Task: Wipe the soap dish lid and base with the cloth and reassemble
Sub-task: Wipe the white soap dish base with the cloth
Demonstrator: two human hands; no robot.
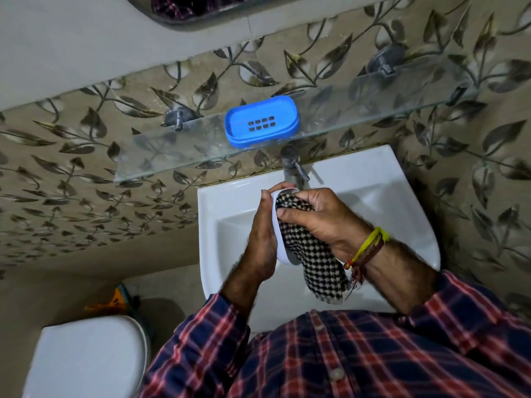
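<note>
Lid wiped over the sink [359,179]
Left hand [263,239] grips the white lid [278,239] — long axis 12-to-6; right hand [321,218] fingers pinch cloth [310,254] into it — blue base [261,122] on shelf [172,156], 12 o'clock.

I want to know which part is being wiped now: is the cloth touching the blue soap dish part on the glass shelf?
Apart. The head view shows the cloth held over the sink, pressed into the white part, while the blue part sits alone up on the glass shelf.
</note>
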